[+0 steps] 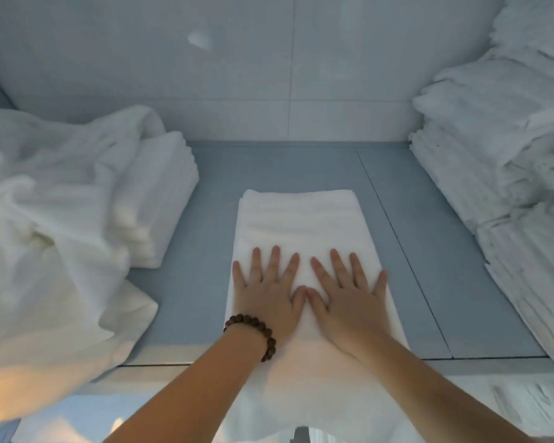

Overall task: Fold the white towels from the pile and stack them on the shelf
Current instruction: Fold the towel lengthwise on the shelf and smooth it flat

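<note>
The left grip (pixel 269 300) and right grip (pixel 349 302) lay flat, fingers spread, pressing the towel (pixel 298 219) on the shelf (pixel 211 203). Arms (pixel 205 378) hid its near end.

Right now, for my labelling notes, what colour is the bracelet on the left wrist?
Dark brown; the bracelet shows best in the head view.

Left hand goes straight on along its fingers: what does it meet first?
Nothing close: the left hand lies flat on the folded towel; ahead is more towel, then bare shelf. First obstacle, probably, the back wall.
</note>
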Available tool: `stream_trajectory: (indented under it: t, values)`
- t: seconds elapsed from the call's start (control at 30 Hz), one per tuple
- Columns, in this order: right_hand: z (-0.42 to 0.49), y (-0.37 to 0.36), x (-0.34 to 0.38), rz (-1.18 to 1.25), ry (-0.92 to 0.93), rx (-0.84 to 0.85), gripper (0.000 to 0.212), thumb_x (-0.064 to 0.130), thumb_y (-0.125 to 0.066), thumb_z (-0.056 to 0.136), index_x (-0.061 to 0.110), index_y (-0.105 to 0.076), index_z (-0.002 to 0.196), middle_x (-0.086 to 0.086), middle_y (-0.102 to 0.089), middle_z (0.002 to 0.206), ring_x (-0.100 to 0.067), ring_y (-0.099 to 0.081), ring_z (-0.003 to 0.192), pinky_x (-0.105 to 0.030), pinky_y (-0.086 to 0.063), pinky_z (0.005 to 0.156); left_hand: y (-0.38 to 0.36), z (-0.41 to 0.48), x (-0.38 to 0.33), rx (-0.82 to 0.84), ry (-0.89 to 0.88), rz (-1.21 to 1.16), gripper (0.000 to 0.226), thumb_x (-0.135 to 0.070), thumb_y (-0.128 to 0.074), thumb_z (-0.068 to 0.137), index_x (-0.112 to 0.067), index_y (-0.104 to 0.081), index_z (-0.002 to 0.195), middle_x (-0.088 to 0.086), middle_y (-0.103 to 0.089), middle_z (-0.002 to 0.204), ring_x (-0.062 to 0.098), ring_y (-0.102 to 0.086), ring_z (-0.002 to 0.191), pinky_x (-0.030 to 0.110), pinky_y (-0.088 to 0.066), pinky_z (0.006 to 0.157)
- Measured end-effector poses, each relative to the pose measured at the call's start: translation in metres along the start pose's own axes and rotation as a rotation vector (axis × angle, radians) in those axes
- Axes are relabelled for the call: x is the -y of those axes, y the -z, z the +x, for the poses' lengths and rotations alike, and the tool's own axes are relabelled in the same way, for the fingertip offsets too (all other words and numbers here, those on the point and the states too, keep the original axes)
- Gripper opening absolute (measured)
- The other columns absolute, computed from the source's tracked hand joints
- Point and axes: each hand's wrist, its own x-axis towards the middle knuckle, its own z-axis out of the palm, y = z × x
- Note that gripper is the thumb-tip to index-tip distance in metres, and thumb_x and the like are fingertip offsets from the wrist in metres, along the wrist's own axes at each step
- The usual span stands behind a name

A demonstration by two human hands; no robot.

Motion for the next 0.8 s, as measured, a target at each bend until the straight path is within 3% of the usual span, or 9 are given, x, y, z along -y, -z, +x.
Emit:
stream_trajectory:
  t: [0.5,0.7,0.8]
  values:
    - [0.093,0.013,-0.008,-0.021,0.034,0.0,0.059,0.064,-0.004,0.091,0.045,0.006,0.146,0.009,0.012,0.159,-0.022,0.014,0.146,-0.065,0.006,0.11,0.015,0.092,0.011,0.073,0.037,0.029,0.056,-0.054,-0.003,0.094,-0.038,0.007,0.147,-0.004,0.009,0.158,0.028,0.01,0.145,0.055,0.005,0.114]
    - [0.051,0.022,0.005,0.038,0.036,0.081,0.052,0.046,-0.012,0.099,0.037,0.002,0.149,0.004,0.014,0.159,-0.022,0.017,0.145,-0.064,0.007,0.111,0.03,0.037,-0.017,0.216,0.032,-0.025,0.054,-0.035,-0.014,0.098,-0.028,0.002,0.149,0.001,0.009,0.158,0.028,0.009,0.145,0.052,0.001,0.116]
    - [0.01,0.011,0.008,0.045,0.097,0.058,0.052,0.044,-0.009,0.1,0.036,0.005,0.149,0.006,0.015,0.158,-0.018,0.018,0.145,-0.058,0.01,0.114,0.023,-0.006,-0.02,0.218,-0.011,-0.03,0.055,-0.04,-0.009,0.098,-0.031,0.013,0.147,-0.001,0.018,0.157,0.024,0.017,0.143,0.051,0.005,0.116]
